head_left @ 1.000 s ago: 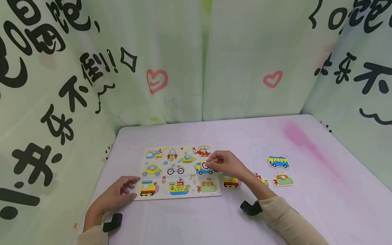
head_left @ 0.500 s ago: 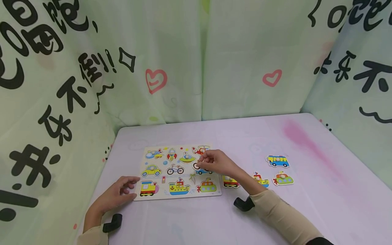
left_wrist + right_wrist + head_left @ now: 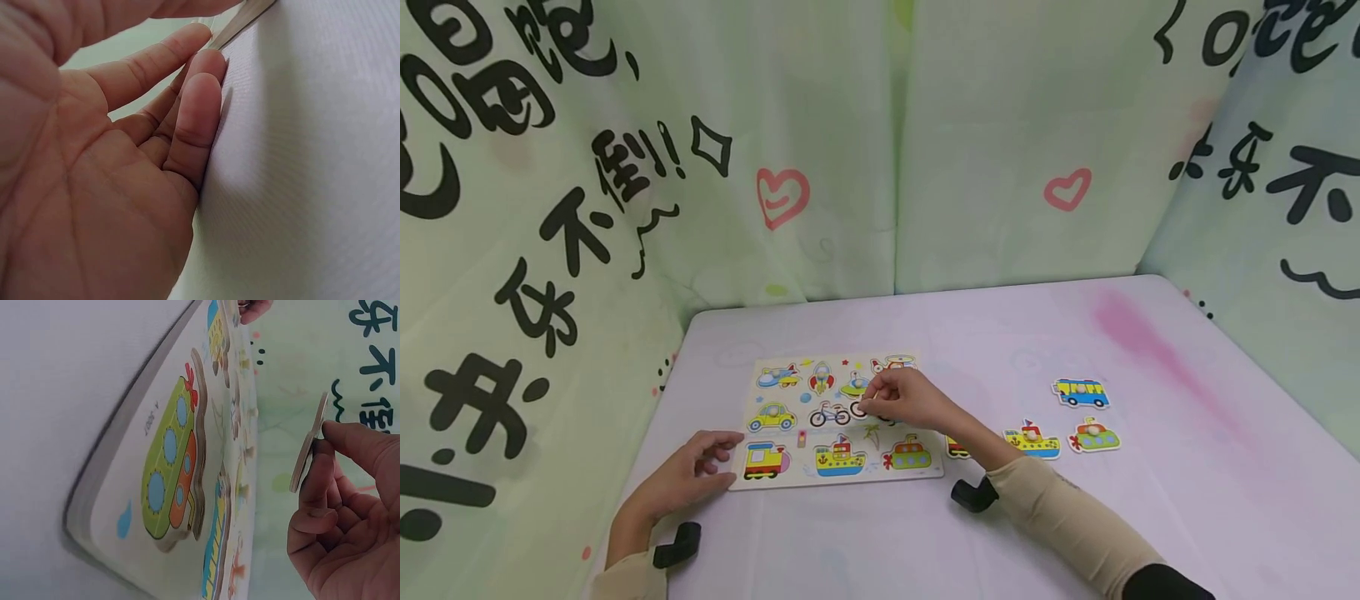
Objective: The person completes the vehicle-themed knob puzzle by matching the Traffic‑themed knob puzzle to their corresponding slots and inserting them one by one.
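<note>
A white wooden peg puzzle board (image 3: 801, 467) with vehicle pictures lies flat on the table. At its left edge, my left hand (image 3: 688, 467) touches the board with thumb and forefinger, the other fingers loosely bent. My right hand (image 3: 913, 398) pinches a bicycle puzzle piece (image 3: 856, 410) above the board, just right of the bicycle picture (image 3: 830, 415). Only a wheel of that piece shows clearly in the head view. From the right wrist, the piece (image 3: 309, 444) appears edge-on between thumb and finger, raised off the board. The hand partly covers the truck and helicopter pictures.
Right of the board lie a bus piece (image 3: 1081, 393), a submarine piece (image 3: 1093, 435) and a boat piece (image 3: 1033, 440). A train piece (image 3: 957, 448) is partly hidden under the right forearm. Printed curtains (image 3: 850, 167) surround the table's back and sides.
My right hand has moved left over the board with the bicycle piece, from the truck picture towards the bicycle picture. The boat piece has come out from behind the forearm. My left hand stays put.
</note>
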Demonstrator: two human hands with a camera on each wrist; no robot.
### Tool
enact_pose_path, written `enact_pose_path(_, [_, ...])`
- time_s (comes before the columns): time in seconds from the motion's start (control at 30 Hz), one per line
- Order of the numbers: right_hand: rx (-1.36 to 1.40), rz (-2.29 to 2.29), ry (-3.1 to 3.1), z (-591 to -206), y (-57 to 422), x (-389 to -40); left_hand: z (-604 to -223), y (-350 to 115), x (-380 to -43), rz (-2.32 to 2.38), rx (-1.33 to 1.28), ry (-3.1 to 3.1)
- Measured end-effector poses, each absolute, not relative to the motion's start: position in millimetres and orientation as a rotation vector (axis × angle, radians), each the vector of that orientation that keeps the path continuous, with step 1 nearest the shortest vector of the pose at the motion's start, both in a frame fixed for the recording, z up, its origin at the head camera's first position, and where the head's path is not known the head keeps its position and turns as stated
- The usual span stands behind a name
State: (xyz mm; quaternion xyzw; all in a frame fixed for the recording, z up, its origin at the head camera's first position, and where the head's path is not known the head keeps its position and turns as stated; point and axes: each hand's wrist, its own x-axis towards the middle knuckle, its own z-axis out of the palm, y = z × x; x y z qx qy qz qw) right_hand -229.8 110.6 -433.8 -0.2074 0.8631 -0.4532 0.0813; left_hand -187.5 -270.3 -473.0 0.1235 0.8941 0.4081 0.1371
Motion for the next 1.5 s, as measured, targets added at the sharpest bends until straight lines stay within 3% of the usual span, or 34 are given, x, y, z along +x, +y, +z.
enact_pose_path(1.5, [-0.686, -0.95, 2.703, -443, 38, -256, -474, -271, -188, 1.209, 0.376, 2.573])
